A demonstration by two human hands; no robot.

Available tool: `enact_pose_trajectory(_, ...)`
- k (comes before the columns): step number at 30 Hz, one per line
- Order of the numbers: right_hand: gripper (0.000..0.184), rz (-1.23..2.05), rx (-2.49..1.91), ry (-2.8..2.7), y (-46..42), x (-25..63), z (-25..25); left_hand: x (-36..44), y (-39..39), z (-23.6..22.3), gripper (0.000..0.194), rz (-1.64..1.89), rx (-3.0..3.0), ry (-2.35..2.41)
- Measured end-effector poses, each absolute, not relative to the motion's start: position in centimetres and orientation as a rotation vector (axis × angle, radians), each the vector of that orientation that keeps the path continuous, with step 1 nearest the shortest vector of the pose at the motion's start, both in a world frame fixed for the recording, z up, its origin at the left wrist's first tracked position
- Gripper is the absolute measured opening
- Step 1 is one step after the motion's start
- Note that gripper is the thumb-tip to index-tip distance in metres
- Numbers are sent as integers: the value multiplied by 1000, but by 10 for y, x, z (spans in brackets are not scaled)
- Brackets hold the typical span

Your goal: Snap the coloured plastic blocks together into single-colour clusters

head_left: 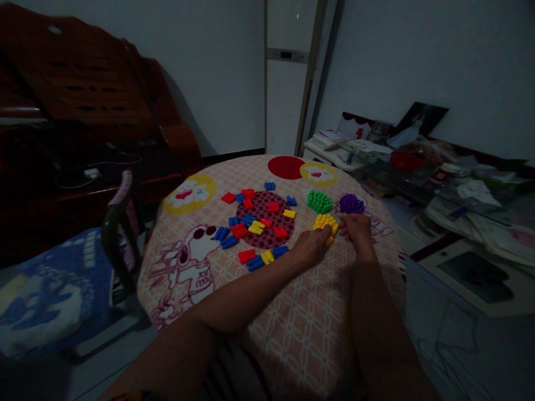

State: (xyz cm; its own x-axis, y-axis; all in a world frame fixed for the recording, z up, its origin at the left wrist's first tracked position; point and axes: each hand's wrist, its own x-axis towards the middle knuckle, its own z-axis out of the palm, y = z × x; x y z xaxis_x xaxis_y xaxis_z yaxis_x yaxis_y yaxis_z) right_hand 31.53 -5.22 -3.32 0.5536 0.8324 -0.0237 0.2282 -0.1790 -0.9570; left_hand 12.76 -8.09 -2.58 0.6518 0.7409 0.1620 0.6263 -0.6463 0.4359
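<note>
One yellow knobbly cluster, just by the green cluster, looks light, stiff plastic, prob. a bit slick, best held at its edges, w/ L hand gripping its near side & R hand curled close by, can't tell if holding anything.

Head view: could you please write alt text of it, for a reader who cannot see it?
A person's left hand touches a yellow cluster on a round, cloth-covered table, with the right hand close beside it. Green and purple clusters sit just beyond; loose red, blue and yellow pieces lie scattered to the left.
</note>
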Motion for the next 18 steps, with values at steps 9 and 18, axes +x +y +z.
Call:
enact_pose_trajectory(9,16,672,-1705,-911,-51,316,-37,137,-76,-25,34,376,2567,1169)
enact_pose_trajectory(18,13,649,-1677,-866,-48,317,-41,138,-77,-33,46,533,2519,1204)
